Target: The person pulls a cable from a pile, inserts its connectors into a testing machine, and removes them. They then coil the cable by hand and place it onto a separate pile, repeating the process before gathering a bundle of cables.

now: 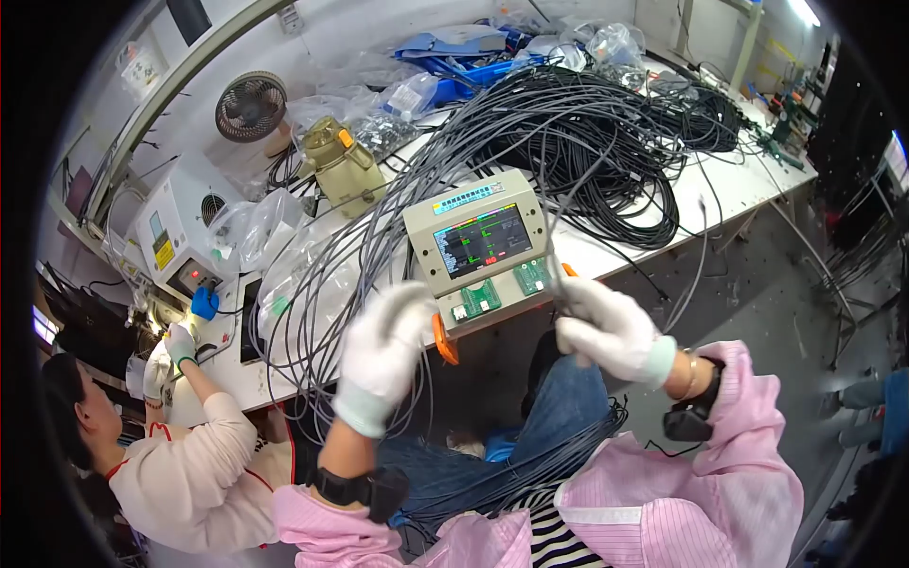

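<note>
- Right now left hand point(382, 352) looks blurred, fingers curled at gray cables point(322, 284), grip unclear.
- Right hand point(606, 327) fist closed on cable end at tester's point(478, 248) 4 o'clock.
- Risk: draped cables snag, dragging tester off table point(653, 222).

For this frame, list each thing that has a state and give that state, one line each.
Tester box: screen lit, tilted up at the table edge.
Small fan: blades not clearly readable, cannot tell if spinning.
Left hand: gloved, blurred, fingers curled among grey cables.
Right hand: gloved, closed on a thin cable end beside the tester box.
Black cable coil: heaped loose on the table.
Co-worker's hand: gloved, at a white machine.
</note>
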The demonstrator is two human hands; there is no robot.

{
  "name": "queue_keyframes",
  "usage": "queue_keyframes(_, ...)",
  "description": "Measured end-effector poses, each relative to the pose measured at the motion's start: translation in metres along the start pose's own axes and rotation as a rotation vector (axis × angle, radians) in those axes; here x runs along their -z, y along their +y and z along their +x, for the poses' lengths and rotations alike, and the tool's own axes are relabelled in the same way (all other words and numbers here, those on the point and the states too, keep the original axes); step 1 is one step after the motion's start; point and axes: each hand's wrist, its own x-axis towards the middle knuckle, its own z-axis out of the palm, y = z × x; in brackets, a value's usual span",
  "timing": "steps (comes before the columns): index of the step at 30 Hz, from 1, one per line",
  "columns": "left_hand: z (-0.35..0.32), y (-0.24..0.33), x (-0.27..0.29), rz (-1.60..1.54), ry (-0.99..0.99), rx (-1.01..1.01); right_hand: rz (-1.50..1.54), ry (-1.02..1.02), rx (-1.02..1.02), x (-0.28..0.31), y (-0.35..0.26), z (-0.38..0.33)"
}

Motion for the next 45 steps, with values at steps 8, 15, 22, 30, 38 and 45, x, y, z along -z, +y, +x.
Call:
queue_keyframes(8, 0.027, 0.032, -0.070, -0.539, -0.168, 0.138, -0.278, -0.100, 0.595, -0.031, 0.014, 0.008)
queue_keyframes(15, 0.018, 0.060, -0.064, -0.488, -0.318, 0.144, 1.002, -0.079, -0.050, 0.045, 0.034, 0.069)
queue_keyframes(22, -0.025, 0.064, -0.068, -0.201, -0.506, 0.156, 1.497, -0.320, 0.008, 0.108, 0.049, 0.218)
queue_keyframes(30, -0.126, 0.072, 0.002, -0.094, -0.161, 0.409, 1.471, 0.092, -0.127, 0.180, 0.084, 0.288)
queue_keyframes(38, -0.158, 0.057, 0.007, 0.057, 0.076, 0.415, 0.918, -0.046, 0.063, 0.194, 0.083, 0.265)
queue_keyframes(45, -0.159, 0.018, -0.012, -0.239, 0.134, 0.507, 0.904, 0.522, -0.082, 0.193, 0.071, 0.170)
